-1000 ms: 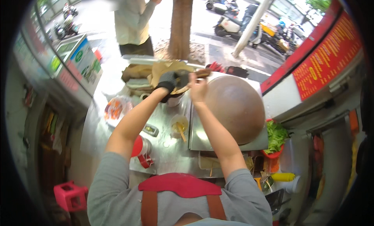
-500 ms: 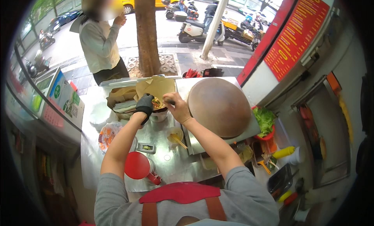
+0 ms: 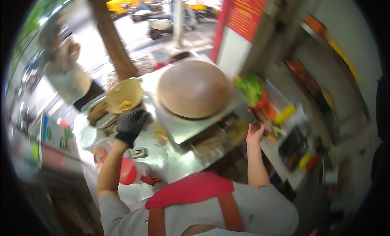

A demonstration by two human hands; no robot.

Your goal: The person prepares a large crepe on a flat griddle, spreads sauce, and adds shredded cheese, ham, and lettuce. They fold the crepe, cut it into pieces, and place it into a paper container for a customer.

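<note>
My left hand (image 3: 132,123), in a dark knit glove, is closed at the lower part of an open brown paper bag (image 3: 129,90). Yellowish food (image 3: 126,106) shows inside the bag's mouth; the glove hides its lower end. My bare right hand (image 3: 256,132) is stretched out to the right, fingers apart, beside small condiment containers and an orange-handled utensil (image 3: 271,139). Blur hides whether its fingertips touch anything there. Between my hands lies a large round brown griddle (image 3: 195,89).
Green lettuce (image 3: 250,89) sits in a red basket right of the griddle, near a yellow squeeze bottle (image 3: 285,113). A red-lidded container (image 3: 128,171) and a cup (image 3: 157,132) with chopsticks stand near my left arm. A person (image 3: 69,77) stands beyond the counter.
My right hand has left the paper bag and swung right, past the griddle, to the condiments. My left hand stays at the bag. The whole view has turned to the right and blurred.
</note>
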